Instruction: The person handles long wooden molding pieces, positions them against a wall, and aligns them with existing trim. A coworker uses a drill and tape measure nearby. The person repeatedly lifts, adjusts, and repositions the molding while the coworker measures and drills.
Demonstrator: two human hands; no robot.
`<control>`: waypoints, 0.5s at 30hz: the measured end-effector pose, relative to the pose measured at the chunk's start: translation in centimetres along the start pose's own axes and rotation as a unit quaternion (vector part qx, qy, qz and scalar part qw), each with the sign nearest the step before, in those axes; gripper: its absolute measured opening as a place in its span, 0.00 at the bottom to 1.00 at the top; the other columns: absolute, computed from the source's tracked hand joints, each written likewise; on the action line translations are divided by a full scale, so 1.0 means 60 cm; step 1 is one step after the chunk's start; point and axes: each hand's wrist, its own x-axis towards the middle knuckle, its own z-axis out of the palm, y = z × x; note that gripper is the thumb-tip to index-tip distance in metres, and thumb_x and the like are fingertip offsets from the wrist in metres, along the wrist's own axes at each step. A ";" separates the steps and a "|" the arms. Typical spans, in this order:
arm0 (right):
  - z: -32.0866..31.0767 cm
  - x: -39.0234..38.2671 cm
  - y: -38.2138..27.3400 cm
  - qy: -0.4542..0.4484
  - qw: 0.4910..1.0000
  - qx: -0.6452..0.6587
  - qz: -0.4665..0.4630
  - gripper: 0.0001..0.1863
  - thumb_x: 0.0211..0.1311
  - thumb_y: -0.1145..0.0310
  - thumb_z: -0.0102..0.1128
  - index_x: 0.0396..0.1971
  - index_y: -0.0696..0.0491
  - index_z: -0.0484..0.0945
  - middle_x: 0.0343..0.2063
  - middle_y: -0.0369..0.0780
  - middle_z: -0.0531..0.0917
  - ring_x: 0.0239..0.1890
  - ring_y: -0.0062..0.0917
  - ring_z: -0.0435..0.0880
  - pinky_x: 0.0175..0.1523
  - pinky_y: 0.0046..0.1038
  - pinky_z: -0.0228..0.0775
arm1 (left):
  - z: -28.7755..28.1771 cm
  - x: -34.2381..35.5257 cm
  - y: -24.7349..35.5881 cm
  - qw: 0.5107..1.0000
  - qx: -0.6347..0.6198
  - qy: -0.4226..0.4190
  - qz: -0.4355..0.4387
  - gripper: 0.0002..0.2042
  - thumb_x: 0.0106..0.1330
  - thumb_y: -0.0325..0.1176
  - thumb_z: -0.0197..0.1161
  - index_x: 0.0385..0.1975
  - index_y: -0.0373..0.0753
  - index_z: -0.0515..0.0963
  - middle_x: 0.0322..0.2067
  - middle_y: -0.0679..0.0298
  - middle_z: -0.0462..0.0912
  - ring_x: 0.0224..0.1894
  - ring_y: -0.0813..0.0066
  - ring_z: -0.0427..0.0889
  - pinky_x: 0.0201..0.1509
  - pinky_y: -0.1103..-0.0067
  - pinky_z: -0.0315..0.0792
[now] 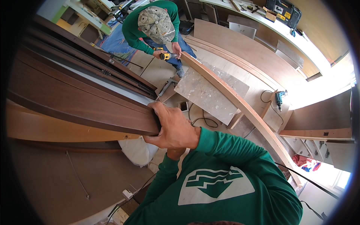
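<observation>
My right hand grips the near end of a long, curved dark brown wooden panel, its fingers wrapped around the edge. My left hand shows only near the wrist, below the right one; its fingers are hidden behind it. Pale edging and dark channels run along the brown pieces. Beneath the panel lie an orange-tan board and a white bundle.
A co-worker in green bends with a yellow drill at a long pale timber. Below it rests a speckled board. A teal drill, cords, curved plywood and a white worktop with tools surround us.
</observation>
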 end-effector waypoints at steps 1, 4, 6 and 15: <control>0.000 0.001 -0.002 -0.001 1.000 0.002 0.000 0.37 0.46 0.60 0.79 0.51 0.61 0.68 0.33 0.51 0.80 0.33 0.51 0.85 0.40 0.43 0.79 | -0.001 -0.007 0.001 0.989 0.137 0.042 -0.027 0.31 0.82 0.50 0.44 0.79 0.42 0.50 0.75 0.58 0.62 0.77 0.63 0.60 0.82 0.65 0.52; -0.005 0.005 -0.012 -0.022 1.000 -0.001 0.018 0.39 0.46 0.58 0.80 0.53 0.61 0.68 0.34 0.52 0.80 0.34 0.51 0.85 0.40 0.43 0.79 | 0.003 -0.021 0.001 0.873 0.461 0.140 -0.079 0.31 0.81 0.46 0.50 0.77 0.40 0.55 0.72 0.56 0.66 0.74 0.62 0.65 0.80 0.65 0.57; -0.014 0.002 -0.012 -0.040 0.999 0.012 -0.002 0.44 0.47 0.54 0.81 0.57 0.62 0.67 0.38 0.53 0.80 0.37 0.51 0.85 0.42 0.43 0.79 | 0.015 -0.023 0.008 0.819 0.544 0.175 -0.058 0.29 0.79 0.42 0.54 0.75 0.38 0.58 0.69 0.53 0.70 0.72 0.62 0.69 0.78 0.66 0.61; -0.176 -0.211 0.357 0.093 0.916 -0.176 0.348 0.51 0.60 0.47 0.75 0.73 0.62 0.60 0.59 0.57 0.78 0.62 0.52 0.78 0.69 0.44 0.70 | 0.134 0.012 0.071 0.825 0.443 0.336 0.106 0.13 0.68 0.19 0.52 0.52 0.31 0.73 0.49 0.50 0.83 0.54 0.61 0.83 0.65 0.68 0.74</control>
